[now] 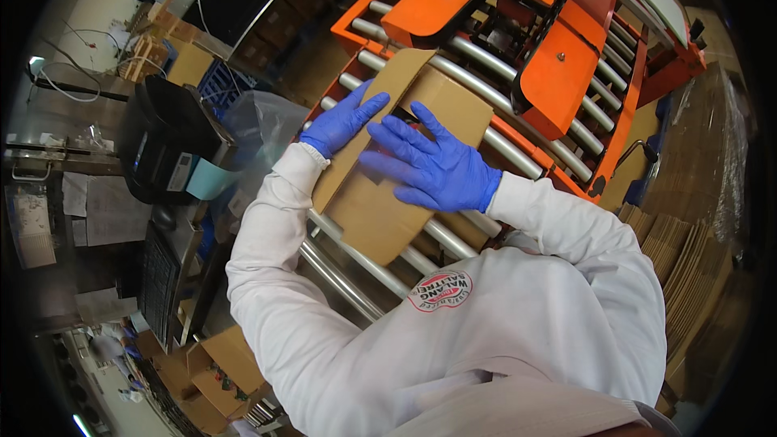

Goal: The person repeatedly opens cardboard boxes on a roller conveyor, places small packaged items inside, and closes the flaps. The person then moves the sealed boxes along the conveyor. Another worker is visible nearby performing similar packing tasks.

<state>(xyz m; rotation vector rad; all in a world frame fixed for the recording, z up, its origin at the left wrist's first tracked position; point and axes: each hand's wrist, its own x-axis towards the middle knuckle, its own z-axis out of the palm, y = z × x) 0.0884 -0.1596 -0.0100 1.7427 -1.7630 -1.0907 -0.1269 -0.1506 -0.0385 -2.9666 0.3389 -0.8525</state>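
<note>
A brown cardboard box (379,218) sits on the metal rollers before me, with its flaps partly folded in. Some reddish contents show in the gap beneath my right fingers, too covered to identify. My left hand (343,121), in a blue glove, holds the box's left side, its thumb lying over the long side flap (346,173). Above the middle of the box is my right hand (434,161), also blue-gloved, fingers spread and nothing gripped. Whether its fingertips touch the flaps I cannot tell.
Beyond the box stands an orange carton-sealing machine (561,67) on a roller conveyor (449,237). To the left are a black label printer (164,139) and a keyboard (159,285). Flattened cartons (680,261) stand at right. An open carton (221,370) lies lower left; people work beyond it.
</note>
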